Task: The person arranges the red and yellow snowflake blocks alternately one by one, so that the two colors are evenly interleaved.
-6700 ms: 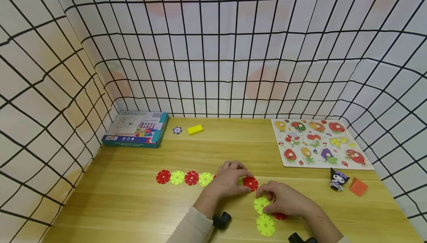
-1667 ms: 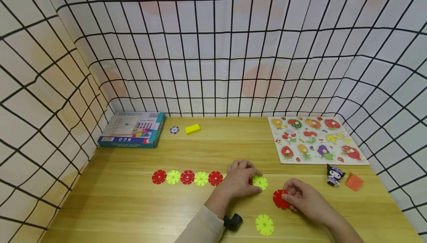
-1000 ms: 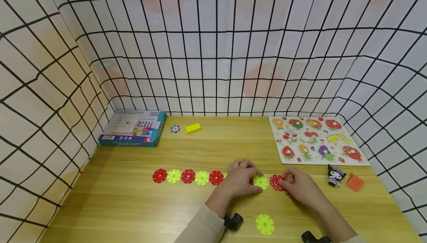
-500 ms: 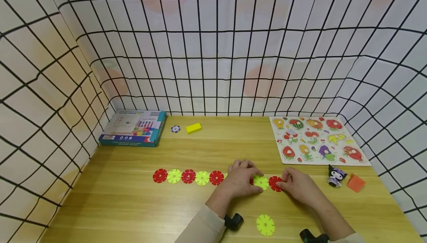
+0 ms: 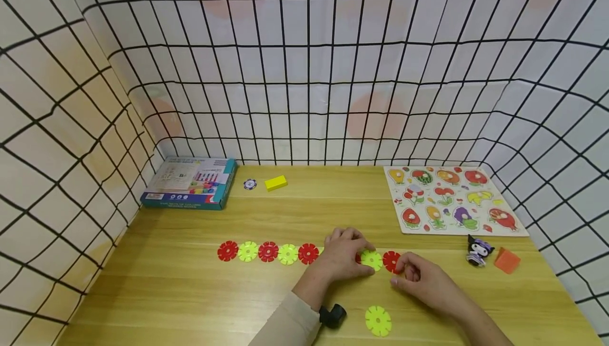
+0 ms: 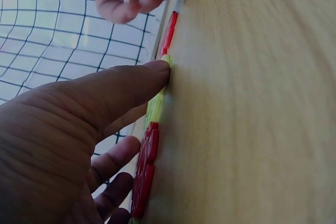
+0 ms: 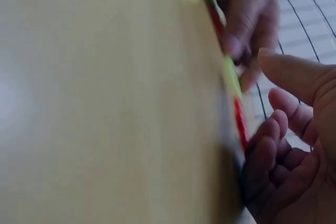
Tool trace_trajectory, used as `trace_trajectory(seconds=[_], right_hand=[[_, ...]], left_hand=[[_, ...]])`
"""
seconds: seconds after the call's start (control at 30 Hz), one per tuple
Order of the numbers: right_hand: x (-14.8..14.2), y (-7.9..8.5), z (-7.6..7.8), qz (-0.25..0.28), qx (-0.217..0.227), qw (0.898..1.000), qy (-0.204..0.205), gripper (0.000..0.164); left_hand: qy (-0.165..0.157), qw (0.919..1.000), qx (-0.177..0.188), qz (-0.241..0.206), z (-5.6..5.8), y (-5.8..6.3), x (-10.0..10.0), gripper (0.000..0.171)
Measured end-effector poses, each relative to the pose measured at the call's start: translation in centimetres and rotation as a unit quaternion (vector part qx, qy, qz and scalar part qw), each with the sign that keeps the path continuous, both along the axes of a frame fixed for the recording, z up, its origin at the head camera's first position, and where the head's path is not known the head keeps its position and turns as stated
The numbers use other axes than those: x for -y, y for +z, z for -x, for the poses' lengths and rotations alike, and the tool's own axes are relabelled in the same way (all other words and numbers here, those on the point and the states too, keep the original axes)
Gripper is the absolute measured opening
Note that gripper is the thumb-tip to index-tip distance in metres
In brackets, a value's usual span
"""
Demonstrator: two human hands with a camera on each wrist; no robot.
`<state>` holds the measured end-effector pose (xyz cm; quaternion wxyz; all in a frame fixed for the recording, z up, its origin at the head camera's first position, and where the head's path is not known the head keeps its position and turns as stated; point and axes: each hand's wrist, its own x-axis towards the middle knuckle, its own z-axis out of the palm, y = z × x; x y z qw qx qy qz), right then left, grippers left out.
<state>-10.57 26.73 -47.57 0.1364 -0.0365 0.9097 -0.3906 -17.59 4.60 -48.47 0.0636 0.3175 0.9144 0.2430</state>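
A row of red and yellow-green notched plastic discs, the interlocking snowflake kind, runs across the wooden table. At its left end lies a red snowflake disc (image 5: 228, 251). My left hand (image 5: 340, 256) covers part of the row and holds a yellow-green snowflake disc (image 5: 371, 261) between thumb and index finger; its thumb (image 6: 128, 83) touches that disc's edge in the left wrist view. Beside it, the last red snowflake disc (image 5: 391, 262) lies flat. My right hand (image 5: 430, 282) is close to that red disc, thumb apart from loosely curled fingers, holding nothing. A loose yellow-green snowflake disc (image 5: 378, 320) lies nearer me.
A teal box (image 5: 187, 183) stands back left, near a poker chip (image 5: 249, 184) and a yellow block (image 5: 276, 183). A fruit puzzle board (image 5: 454, 200) lies back right, with a small figurine (image 5: 478, 251) and an orange block (image 5: 507, 260) before it. Netting pattern walls surround the table.
My right hand brought the red disc to the row's right end, let it go and drew back slightly toward me. Earlier, a yellow-green disc joined the row. My left hand shifted right along it.
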Motion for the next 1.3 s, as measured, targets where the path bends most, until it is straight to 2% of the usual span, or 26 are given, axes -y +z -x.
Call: trace_trajectory(seconds=[0.1,0.27,0.5,0.77,0.93,1.0,1.13,1.23,1.3], right_hand=[[0.6,-0.3,-1.4,0.011,-0.005,0.998,0.061,0.033],[1.6,-0.3,-3.0,0.020,0.002,0.989,0.144,0.035],[2.4,-0.4,-3.6,-0.037,-0.004,0.977,0.209,0.044],[2.1,-0.1,-4.2,-0.041,0.012,0.974,0.224,0.041],[1.6,0.0,-4.4,-0.027,-0.014,0.968,0.249,0.037],[1.4,0.0,-4.5,-0.014,-0.009,0.969,0.247,0.035],[0.9,0.3,-4.6,0.037,0.052,0.974,0.218,0.026],[0.4,0.4,-4.7,0.088,0.101,0.971,0.198,0.020],[-0.1,0.5,-4.5,0.117,0.108,0.968,0.193,0.018]], left_hand=[[-0.001,1.0000,0.000,0.000,0.0,0.0,0.1,0.039],[-0.009,1.0000,0.002,-0.002,0.1,0.2,0.0,0.041],[-0.027,0.9995,-0.008,0.012,0.1,0.4,-1.4,0.042],[-0.039,0.9987,-0.023,0.021,-0.2,0.2,-3.3,0.044],[-0.027,0.9987,-0.033,0.027,-0.5,0.1,-4.1,0.044],[-0.019,0.9987,-0.039,0.028,-0.7,0.1,-4.4,0.042],[-0.006,0.9987,-0.045,0.023,-1.1,-0.1,-4.7,0.039],[-0.001,0.9989,-0.044,0.017,-1.1,-0.2,-4.7,0.038],[0.001,0.9991,-0.041,0.013,-1.2,-0.3,-4.7,0.038]])
